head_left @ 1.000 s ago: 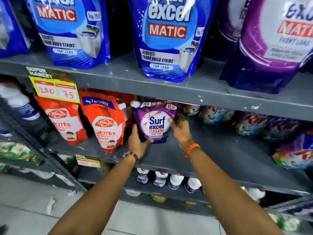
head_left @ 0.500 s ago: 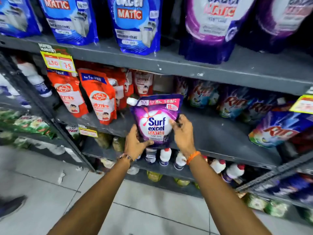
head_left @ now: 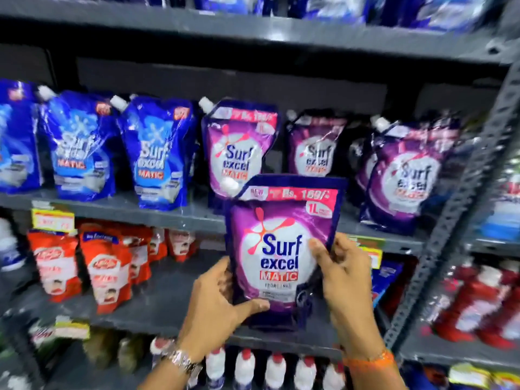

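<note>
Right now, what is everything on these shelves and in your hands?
Glossy purple plastic detergent pouch: one, purple, held in front of the shelves.
Shelved purple plastic pouches: at least three, purple, second shelf down, right.
Blue plastic pouches: at least three, blue, second shelf down, left.
Red-orange plastic pouches: several, red-orange, third shelf down, left.
White bottles with red caps: at least five, white, lowest shelf in view.
Red bottles: several, red, right-hand rack.
Grey metal shelving: grey, carries the stock.
Left hand: grips the held pouch's lower left.
Right hand: grips its right edge.
</note>
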Demonstrator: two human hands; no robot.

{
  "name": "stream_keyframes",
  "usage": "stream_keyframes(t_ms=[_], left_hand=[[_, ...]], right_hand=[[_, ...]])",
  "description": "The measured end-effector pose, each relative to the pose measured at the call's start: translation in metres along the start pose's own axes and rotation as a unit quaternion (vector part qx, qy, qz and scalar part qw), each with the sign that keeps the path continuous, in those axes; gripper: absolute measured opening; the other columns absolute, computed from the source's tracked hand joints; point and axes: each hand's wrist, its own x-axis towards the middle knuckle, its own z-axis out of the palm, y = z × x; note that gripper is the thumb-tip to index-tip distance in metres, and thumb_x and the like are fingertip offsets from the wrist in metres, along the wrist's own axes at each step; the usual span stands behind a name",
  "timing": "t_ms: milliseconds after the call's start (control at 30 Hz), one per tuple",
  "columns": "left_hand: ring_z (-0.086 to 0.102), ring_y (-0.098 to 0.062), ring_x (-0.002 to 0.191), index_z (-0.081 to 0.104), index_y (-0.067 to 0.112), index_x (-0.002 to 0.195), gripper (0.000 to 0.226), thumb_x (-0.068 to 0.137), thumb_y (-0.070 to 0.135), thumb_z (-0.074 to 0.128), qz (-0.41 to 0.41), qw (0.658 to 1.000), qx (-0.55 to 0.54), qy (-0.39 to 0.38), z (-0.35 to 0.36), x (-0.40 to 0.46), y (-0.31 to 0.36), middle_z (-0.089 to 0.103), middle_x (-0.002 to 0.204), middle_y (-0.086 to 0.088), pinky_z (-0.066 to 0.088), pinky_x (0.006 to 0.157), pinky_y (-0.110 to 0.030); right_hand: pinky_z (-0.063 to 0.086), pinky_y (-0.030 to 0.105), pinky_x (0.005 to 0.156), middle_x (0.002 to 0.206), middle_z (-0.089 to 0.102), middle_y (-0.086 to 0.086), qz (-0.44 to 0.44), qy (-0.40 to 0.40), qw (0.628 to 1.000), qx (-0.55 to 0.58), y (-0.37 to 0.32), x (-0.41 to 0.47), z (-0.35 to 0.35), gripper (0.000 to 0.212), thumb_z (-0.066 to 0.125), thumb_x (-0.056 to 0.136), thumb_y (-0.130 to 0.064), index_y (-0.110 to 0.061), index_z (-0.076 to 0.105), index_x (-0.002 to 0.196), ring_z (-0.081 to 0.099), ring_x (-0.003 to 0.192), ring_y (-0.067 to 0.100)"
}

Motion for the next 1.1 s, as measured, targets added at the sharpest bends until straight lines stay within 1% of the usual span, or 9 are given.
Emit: stream_keyframes(t_ms=[200, 267, 333, 467, 633, 767, 867, 1000, 1100], left_hand=[[0.072, -0.019, 0.107, 0.059, 0.019, 0.126, 0.104, 0.034, 0.045, 0.1, 0.033, 0.999, 0.008, 0.001, 0.03, 0.095, 0.051, 0.075, 0.116, -0.003, 0.058, 0.094, -0.044], [0.07, -0.017, 0.11, 0.056, 0.017, 0.129, 0.111, 0.033, 0.051, 0.098, 0.039, 0.999, 0.024, -0.011, 0.041, 0.122, 0.063, 0.072, 0.121, -0.004, 0.057, 0.098, -0.043], [0.07, -0.016, 0.11, 0.057, 0.018, 0.125, 0.105, 0.033, 0.051, 0.095, 0.04, 0.998, 0.046, -0.019, 0.052, 0.146, 0.069, 0.072, 0.12, -0.002, 0.056, 0.099, -0.042], [0.068, -0.019, 0.113, 0.054, 0.019, 0.126, 0.127, 0.016, 0.075, 0.085, 0.04, 0.996, 0.078, -0.013, 0.071, 0.204, 0.04, 0.07, 0.124, -0.003, 0.057, 0.097, -0.044], [0.067, -0.024, 0.114, 0.055, 0.016, 0.123, 0.116, 0.022, 0.062, 0.089, 0.025, 0.992, 0.121, 0.0, 0.082, 0.211, 0.042, 0.071, 0.123, -0.008, 0.056, 0.098, -0.046], [0.062, -0.027, 0.121, 0.052, 0.013, 0.13, 0.086, 0.056, 0.024, 0.095, 0.019, 0.987, 0.161, 0.003, 0.088, 0.199, 0.062, 0.067, 0.128, -0.01, 0.052, 0.104, -0.047], [0.062, -0.026, 0.122, 0.05, 0.014, 0.132, 0.084, 0.061, 0.022, 0.093, 0.019, 0.987, 0.161, 0.0, 0.09, 0.199, 0.062, 0.066, 0.13, -0.01, 0.052, 0.105, -0.045], [0.06, -0.028, 0.125, 0.044, 0.014, 0.136, 0.089, 0.063, 0.026, 0.092, 0.01, 0.984, 0.18, -0.001, 0.089, 0.195, 0.063, 0.064, 0.133, -0.01, 0.05, 0.107, -0.045], [0.057, -0.028, 0.129, 0.032, 0.011, 0.147, 0.101, 0.066, 0.026, 0.091, 0.022, 0.982, 0.19, 0.004, 0.088, 0.181, 0.07, 0.057, 0.14, -0.012, 0.048, 0.108, -0.04]], right_hand=[[0.054, 0.069, 0.08, 0.096, 0.07, 0.031, -0.029, 0.036, 0.999, -0.018, -0.034, 0.097, -0.025, 0.043, 0.07, 0.08, -0.042, -0.001, 0.064, 0.092, 0.071, 0.083, 0.031], [0.055, 0.068, 0.08, 0.098, 0.071, 0.03, -0.015, 0.048, 0.999, -0.012, -0.041, 0.123, -0.028, 0.035, 0.072, 0.084, -0.033, 0.001, 0.064, 0.089, 0.072, 0.092, 0.044], [0.058, 0.063, 0.079, 0.095, 0.075, 0.024, -0.004, 0.055, 0.998, -0.013, -0.044, 0.145, -0.029, 0.019, 0.071, 0.09, -0.021, -0.002, 0.07, 0.09, 0.074, 0.089, 0.038], [0.058, 0.064, 0.078, 0.102, 0.071, 0.033, 0.004, 0.068, 0.997, -0.036, -0.035, 0.176, -0.027, 0.031, 0.071, 0.091, -0.017, 0.011, 0.063, 0.1, 0.068, 0.097, 0.049], [0.058, 0.062, 0.082, 0.1, 0.07, 0.033, 0.024, 0.057, 0.997, -0.046, -0.013, 0.194, -0.028, 0.031, 0.075, 0.087, -0.018, 0.01, 0.061, 0.092, 0.066, 0.099, 0.051], [0.052, 0.019, 0.064, 0.079, 0.068, -0.001, 0.022, 0.046, 0.998, -0.035, -0.014, 0.195, -0.029, 0.019, 0.073, 0.089, -0.012, -0.014, 0.061, 0.074, 0.065, 0.077, 0.014], [0.048, 0.011, 0.059, 0.082, 0.065, -0.009, 0.029, 0.041, 0.999, -0.009, -0.008, 0.2, -0.028, 0.013, 0.069, 0.091, -0.011, -0.016, 0.059, 0.086, 0.061, 0.075, 0.001], [0.047, 0.015, 0.068, 0.087, 0.063, -0.009, 0.035, 0.035, 0.999, -0.009, -0.007, 0.201, -0.029, 0.013, 0.067, 0.093, -0.013, -0.013, 0.058, 0.103, 0.061, 0.081, 0.006], [0.05, 0.02, 0.08, 0.113, 0.064, 0.003, 0.039, 0.061, 0.997, -0.025, -0.012, 0.192, -0.037, 0.044, 0.068, 0.094, -0.021, -0.004, 0.053, 0.131, 0.061, 0.103, 0.017]])
